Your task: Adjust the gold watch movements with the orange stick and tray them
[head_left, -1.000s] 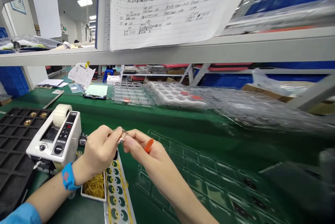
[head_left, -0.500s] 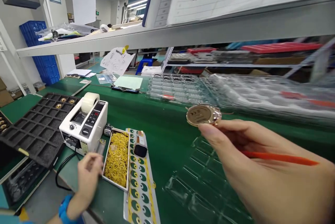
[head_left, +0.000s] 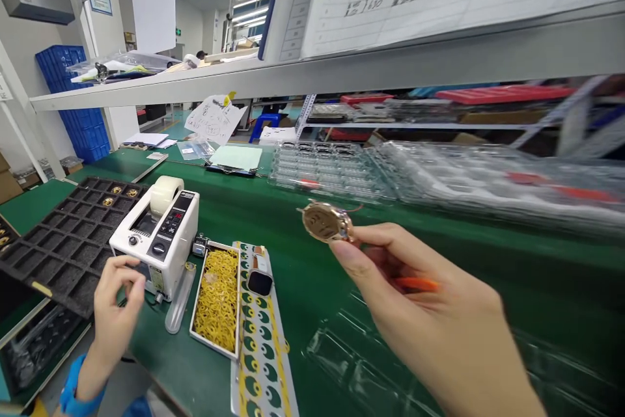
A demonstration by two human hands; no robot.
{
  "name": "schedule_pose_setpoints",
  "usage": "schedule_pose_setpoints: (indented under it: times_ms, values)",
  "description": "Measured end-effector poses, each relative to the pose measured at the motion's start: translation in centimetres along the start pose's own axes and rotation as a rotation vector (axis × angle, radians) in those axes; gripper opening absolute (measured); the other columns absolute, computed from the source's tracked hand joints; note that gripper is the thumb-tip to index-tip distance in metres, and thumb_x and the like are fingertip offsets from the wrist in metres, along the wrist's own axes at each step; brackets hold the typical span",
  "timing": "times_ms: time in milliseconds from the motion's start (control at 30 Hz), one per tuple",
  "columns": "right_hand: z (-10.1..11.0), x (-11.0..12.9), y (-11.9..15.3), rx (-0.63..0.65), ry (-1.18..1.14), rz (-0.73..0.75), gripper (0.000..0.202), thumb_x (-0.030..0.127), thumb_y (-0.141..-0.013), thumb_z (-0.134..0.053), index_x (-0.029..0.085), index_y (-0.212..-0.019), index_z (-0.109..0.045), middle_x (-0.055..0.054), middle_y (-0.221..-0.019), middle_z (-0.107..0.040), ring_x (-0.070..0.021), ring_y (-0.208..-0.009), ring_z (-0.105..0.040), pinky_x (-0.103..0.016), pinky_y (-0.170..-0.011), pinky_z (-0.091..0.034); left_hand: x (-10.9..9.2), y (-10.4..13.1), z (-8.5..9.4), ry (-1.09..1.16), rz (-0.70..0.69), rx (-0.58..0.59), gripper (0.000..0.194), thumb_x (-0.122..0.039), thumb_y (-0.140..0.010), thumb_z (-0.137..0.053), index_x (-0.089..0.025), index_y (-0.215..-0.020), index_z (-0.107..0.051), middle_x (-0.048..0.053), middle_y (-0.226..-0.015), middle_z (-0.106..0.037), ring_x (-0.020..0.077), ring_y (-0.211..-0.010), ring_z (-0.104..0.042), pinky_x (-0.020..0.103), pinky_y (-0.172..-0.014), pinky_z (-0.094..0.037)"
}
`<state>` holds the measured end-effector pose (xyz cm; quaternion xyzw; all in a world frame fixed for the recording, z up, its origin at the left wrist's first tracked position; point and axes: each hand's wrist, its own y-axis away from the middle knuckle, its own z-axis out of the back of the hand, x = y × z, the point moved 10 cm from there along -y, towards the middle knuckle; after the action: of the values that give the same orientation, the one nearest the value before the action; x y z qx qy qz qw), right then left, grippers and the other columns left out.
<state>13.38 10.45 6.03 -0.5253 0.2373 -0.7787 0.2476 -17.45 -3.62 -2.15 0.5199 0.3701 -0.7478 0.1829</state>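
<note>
My right hand (head_left: 420, 306) pinches a round gold-coloured watch case (head_left: 322, 222) between thumb and fingers, its marked back tilted toward me. Thin wire-like strands stick out at the case's edge. A slim orange tool (head_left: 417, 283) is tucked in the same hand; its kind is unclear. On the left, my left hand (head_left: 114, 303) is at the front of a white tape dispenser (head_left: 161, 235), fingers curled and thumb apart, with nothing visible between them. A clear plastic tube (head_left: 180, 300) lies beside the dispenser. Next to it is a white box (head_left: 239, 313) of small yellow rings (head_left: 217, 300).
A black compartment tray (head_left: 63, 228) with several gold-coloured pieces lies at left. A punched sticker sheet (head_left: 263, 358) carries a small dark-faced device (head_left: 260, 280). Clear plastic trays (head_left: 336, 166) line the back, another (head_left: 351, 358) lies in front. A shelf beam (head_left: 219, 82) crosses above.
My left hand has moved left and up, from beside the ring box to the dispenser's front, uncovering the clear tube. My right hand has carried the watch case leftward.
</note>
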Motion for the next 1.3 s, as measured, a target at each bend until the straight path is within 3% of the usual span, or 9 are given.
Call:
schedule_pose_setpoints:
  times_ms: [100,200,333,433,500,633,767,1300]
  values:
    - [0.0,1.1,-0.2,0.005,-0.064,0.108,0.018,0.040,-0.090,-0.058,0.025,-0.081,-0.062,-0.001,-0.073,-0.059,-0.0133,-0.052,-0.045,-0.027,-0.045,-0.038,-3.0,-0.2,-3.3,-0.319,-0.169,0.284,0.019,-0.021,-0.080,-0.057,-0.021,-0.061,-0.056,0.010,-0.106,-0.064,0.0235,-0.084,-0.060,0.031,-0.065,-0.042]
    - [-0.2,1.1,-0.4,0.046,-0.133,0.113,0.018,0.039,-0.090,-0.060,0.025,-0.079,-0.064,-0.003,-0.084,-0.065,-0.0161,-0.067,-0.058,-0.026,-0.053,-0.044,-5.0,-0.7,-5.0,-0.426,-0.227,0.430,0.023,-0.019,-0.084,-0.050,-0.021,-0.062,-0.046,0.008,-0.100,-0.065,0.0189,-0.069,-0.058,0.030,-0.060,-0.040]
    - [-1.1,0.3,-0.5,0.181,-0.282,-0.023,0.027,0.045,-0.088,-0.063,0.023,-0.075,-0.066,-0.005,-0.091,-0.070,-0.0204,-0.084,-0.064,-0.029,-0.067,-0.050,-10.4,-0.5,-6.8,-0.227,-0.411,0.499,0.022,-0.020,-0.090,-0.048,-0.022,-0.068,-0.049,0.003,-0.089,-0.060,0.0166,-0.072,-0.056,0.026,-0.058,-0.037]
    - [-1.9,0.3,-0.3,0.288,-0.419,-0.118,0.033,0.053,-0.086,-0.063,0.021,-0.079,-0.067,-0.005,-0.087,-0.068,-0.0191,-0.081,-0.062,-0.030,-0.072,-0.050,-13.6,0.6,-10.0,-0.032,-0.467,0.675,0.023,-0.022,-0.094,-0.049,-0.022,-0.071,-0.050,0.000,-0.080,-0.053,0.0146,-0.072,-0.050,0.025,-0.062,-0.038]
    - [-2.2,0.4,-0.2,0.341,-0.480,-0.151,0.038,0.057,-0.085,-0.063,0.020,-0.079,-0.065,-0.002,-0.075,-0.062,-0.0152,-0.070,-0.056,-0.027,-0.066,-0.047,-14.7,1.0,-12.5,0.062,-0.432,0.793,0.025,-0.026,-0.094,-0.051,-0.021,-0.070,-0.051,-0.001,-0.076,-0.048,0.0142,-0.071,-0.047,0.025,-0.063,-0.036]
    - [-2.5,0.6,0.0,0.425,-0.558,-0.176,0.044,0.061,-0.085,-0.062,0.019,-0.073,-0.057,0.003,-0.064,-0.044,-0.0111,-0.059,-0.039,-0.024,-0.057,-0.037,-15.2,0.4,-16.2,0.176,-0.351,0.867,0.026,-0.031,-0.091,-0.056,-0.020,-0.068,-0.054,-0.002,-0.072,-0.043,0.0135,-0.065,-0.040,0.027,-0.059,-0.032]
    - [-3.0,0.3,0.3,0.494,-0.623,-0.207,0.043,0.060,-0.085,-0.062,0.019,-0.075,-0.057,0.002,-0.067,-0.046,-0.0111,-0.061,-0.038,-0.025,-0.059,-0.035,-14.5,0.1,-17.9,0.232,-0.309,0.910,0.026,-0.032,-0.090,-0.057,-0.019,-0.068,-0.058,-0.003,-0.072,-0.041,0.0132,-0.064,-0.038,0.028,-0.059,-0.030]
    - [-3.6,-0.6,0.6,0.495,-0.593,-0.248,0.044,0.061,-0.085,-0.061,0.019,-0.072,-0.057,0.003,-0.065,-0.043,-0.0120,-0.061,-0.038,-0.025,-0.059,-0.033,-13.5,-0.1,-18.2,0.217,-0.285,0.886,0.024,-0.029,-0.087,-0.057,-0.019,-0.066,-0.058,-0.003,-0.070,-0.041,0.0114,-0.061,-0.037,0.026,-0.055,-0.031]
